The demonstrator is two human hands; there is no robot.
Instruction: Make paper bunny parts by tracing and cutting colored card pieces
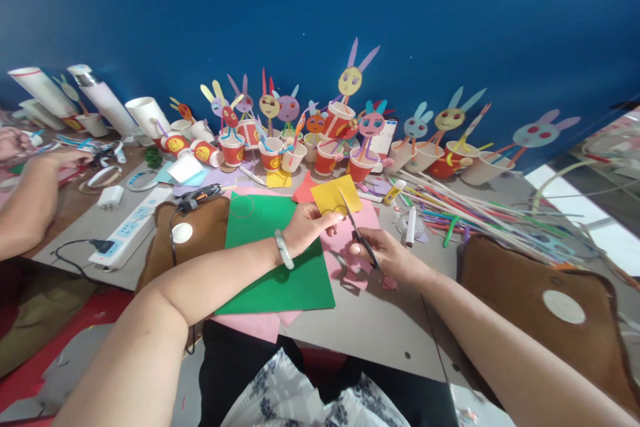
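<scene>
My left hand (307,227), with a pale bangle (284,249) at its wrist, pinches the lower edge of a yellow paper piece (327,193). A dark curved line shows on the paper near my thumb. My right hand (383,255) is closed on black-handled scissors (364,245), whose blades point up and left at the yellow paper. Below my left hand lies a large green sheet (275,287), with a faint circle at its upper left. Pink paper (367,213) and pink scraps (353,277) lie beside and under it.
Rabbit-faced paper figures stand in cups (327,157) along the blue wall. Pipe cleaners (465,200), a glue stick (395,191) and a marker (411,227) lie right. Brown cushions (540,280) flank the work; a power strip (133,227) lies left. Another person's arms (30,193) reach in at far left.
</scene>
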